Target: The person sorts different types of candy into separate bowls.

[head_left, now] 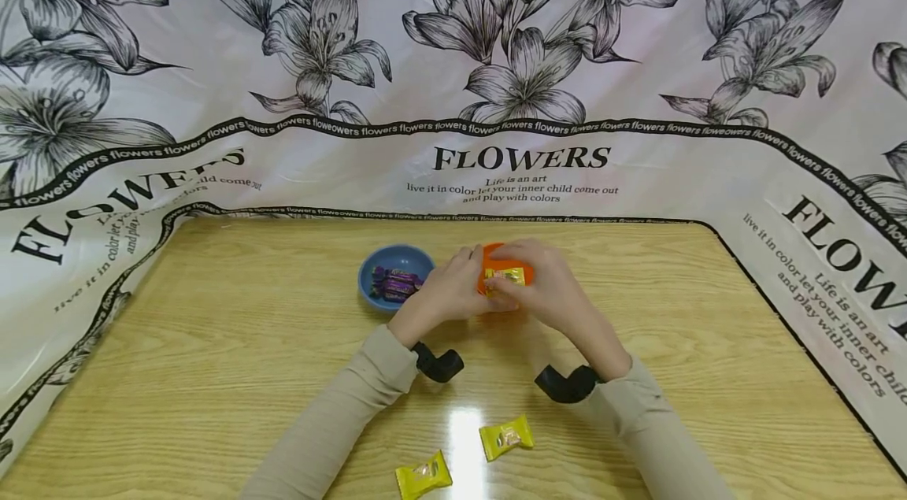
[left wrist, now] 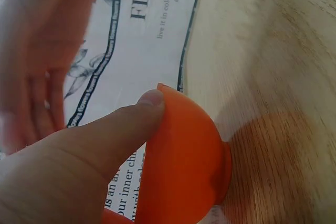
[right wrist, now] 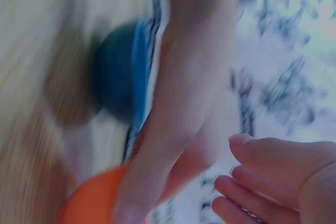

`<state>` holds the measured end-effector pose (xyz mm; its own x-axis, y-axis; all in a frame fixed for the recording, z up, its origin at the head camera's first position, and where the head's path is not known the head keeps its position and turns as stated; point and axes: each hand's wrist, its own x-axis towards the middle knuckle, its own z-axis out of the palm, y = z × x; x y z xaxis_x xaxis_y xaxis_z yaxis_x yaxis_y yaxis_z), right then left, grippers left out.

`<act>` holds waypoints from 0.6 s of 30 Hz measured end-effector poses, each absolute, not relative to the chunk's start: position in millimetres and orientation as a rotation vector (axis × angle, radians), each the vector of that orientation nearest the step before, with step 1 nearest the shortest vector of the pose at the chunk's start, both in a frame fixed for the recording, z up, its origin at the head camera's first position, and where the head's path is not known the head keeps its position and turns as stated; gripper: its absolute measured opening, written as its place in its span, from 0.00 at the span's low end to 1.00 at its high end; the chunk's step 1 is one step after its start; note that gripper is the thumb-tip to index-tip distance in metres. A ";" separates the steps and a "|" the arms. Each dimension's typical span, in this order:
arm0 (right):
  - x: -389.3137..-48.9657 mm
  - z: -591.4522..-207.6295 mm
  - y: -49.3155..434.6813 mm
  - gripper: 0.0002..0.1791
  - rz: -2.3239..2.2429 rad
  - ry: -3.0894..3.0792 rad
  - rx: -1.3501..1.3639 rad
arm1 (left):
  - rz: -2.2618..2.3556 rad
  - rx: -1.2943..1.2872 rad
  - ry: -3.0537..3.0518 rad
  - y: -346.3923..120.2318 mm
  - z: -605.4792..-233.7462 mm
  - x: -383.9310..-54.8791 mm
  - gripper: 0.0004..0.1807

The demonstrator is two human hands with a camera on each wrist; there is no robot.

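Observation:
My left hand (head_left: 453, 286) grips an orange bowl (left wrist: 184, 156), its thumb pressed on the rim. Inside the orange bowl, a yellow-wrapped candy (head_left: 512, 275) shows between the hands in the head view. My right hand (head_left: 553, 291) is over the bowl's right side, and in the right wrist view its thumb and fingers (right wrist: 244, 192) stand apart with nothing between them. To the left is a blue bowl (head_left: 366, 268) containing several purple-wrapped candies (head_left: 397, 285); my left hand partly overlaps this bowl in the head view.
Two yellow-wrapped candies (head_left: 506, 437) lie on the wooden table (head_left: 248, 342) near its front, between the forearms. A white flower-printed cloth (head_left: 340, 169) rises behind the table and runs along both sides. Black bands (head_left: 438, 364) sit at both wrists.

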<state>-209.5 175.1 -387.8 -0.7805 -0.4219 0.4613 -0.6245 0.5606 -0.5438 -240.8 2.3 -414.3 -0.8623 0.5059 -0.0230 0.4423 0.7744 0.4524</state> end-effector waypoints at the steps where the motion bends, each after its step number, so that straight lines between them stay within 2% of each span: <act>1: -203.8 -383.5 172.5 0.15 1.058 -2.507 0.876 | 0.670 0.762 2.819 2.0 -413.9 -240.7 0.58; 12: -139.7 -363.9 143.1 0.14 1.184 -2.439 1.112 | 0.546 0.793 2.848 1.1 -414.2 -241.4 0.48; 18: -114.3 -376.2 125.2 0.15 1.032 -2.418 1.325 | 0.652 0.743 2.835 3.2 -415.4 -238.7 0.62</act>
